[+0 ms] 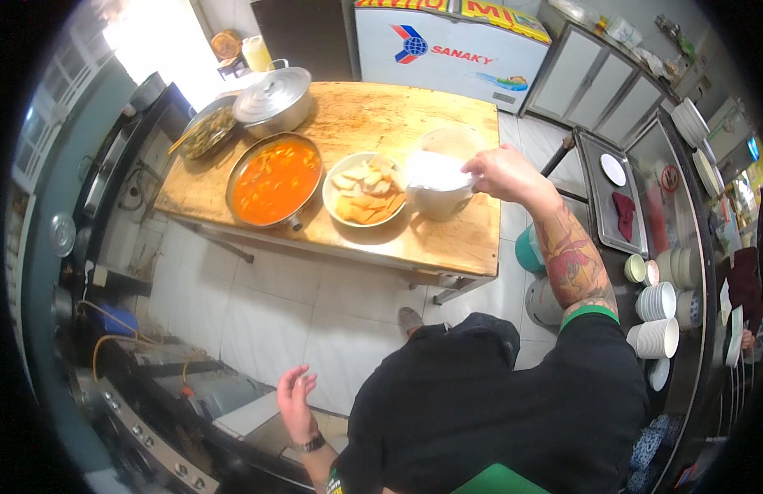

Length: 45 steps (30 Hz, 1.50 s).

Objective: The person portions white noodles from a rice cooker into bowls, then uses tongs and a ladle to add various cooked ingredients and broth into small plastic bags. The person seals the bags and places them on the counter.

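My right hand (511, 176) reaches over the right end of the wooden table (381, 111). Its fingers pinch the edge of a bright white flat piece (440, 170) at the mouth of a pale round container (443, 204); glare hides whether this is a lid or a sheet. To the left of that container is a cream bowl (364, 223) with pale slices (363, 179) and flat orange-brown pieces (372, 209). A pan of orange-red stew (275, 182) stands beside the bowl. My left hand (296, 395) hangs low over the floor, holding nothing, fingers apart.
A lidded aluminium pot (273, 99) and a pan of greens (208, 133) with chopsticks occupy the table's far left. Stove knobs (143, 435) and a gas cylinder (227, 395) are at lower left. Stacked bowls (656, 333) and a metal tray (610, 191) line the right; a chest freezer (443, 55) stands behind.
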Available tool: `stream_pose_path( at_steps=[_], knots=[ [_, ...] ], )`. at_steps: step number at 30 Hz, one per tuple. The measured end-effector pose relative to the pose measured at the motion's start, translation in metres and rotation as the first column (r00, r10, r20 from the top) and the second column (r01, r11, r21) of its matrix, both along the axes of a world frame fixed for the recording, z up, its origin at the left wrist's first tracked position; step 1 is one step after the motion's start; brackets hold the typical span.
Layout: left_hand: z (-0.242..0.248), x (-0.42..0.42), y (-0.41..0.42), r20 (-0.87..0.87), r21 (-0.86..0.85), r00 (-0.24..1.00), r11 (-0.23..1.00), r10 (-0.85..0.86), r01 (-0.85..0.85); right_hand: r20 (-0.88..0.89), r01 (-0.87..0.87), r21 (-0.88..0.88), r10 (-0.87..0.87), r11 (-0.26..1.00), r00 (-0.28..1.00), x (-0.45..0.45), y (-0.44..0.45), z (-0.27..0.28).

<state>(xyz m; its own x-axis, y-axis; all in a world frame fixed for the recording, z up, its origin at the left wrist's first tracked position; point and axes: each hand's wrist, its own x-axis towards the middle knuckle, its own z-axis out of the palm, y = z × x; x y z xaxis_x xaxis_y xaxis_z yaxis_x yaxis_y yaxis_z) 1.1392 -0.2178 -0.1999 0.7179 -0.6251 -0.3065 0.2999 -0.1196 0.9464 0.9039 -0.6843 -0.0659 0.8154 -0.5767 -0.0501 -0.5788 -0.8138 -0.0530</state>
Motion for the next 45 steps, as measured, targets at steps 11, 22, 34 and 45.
stream_pose_path(
  at_steps=[11, 22, 34, 45],
  knots=[
    [0.097, -0.04, -0.225, 0.147, -0.362, 0.835, 0.757, -0.53, 0.544, 0.73, -0.406, -0.245, 0.443, 0.88, 0.521, 0.045, 0.092, -0.01],
    [0.086, 0.009, -0.179, 0.18, -0.222, 0.983, 0.973, -0.02, 0.06, 0.045, -0.024, 0.012, 0.024, 1.0, 0.999, 0.012, 0.011, -0.014],
    [0.05, -0.001, -0.097, 0.396, 0.023, 0.916, 0.998, -0.07, 0.067, 0.834, -0.027, 0.238, -0.191, 0.971, 0.518, -0.011, -0.03, -0.014],
    [0.063, -0.037, 0.009, 0.14, -0.328, 0.979, 0.94, 0.148, -0.095, 0.695, -0.878, 0.419, 0.539, 0.233, 0.475, 0.181, 0.259, -0.055]
  ],
)
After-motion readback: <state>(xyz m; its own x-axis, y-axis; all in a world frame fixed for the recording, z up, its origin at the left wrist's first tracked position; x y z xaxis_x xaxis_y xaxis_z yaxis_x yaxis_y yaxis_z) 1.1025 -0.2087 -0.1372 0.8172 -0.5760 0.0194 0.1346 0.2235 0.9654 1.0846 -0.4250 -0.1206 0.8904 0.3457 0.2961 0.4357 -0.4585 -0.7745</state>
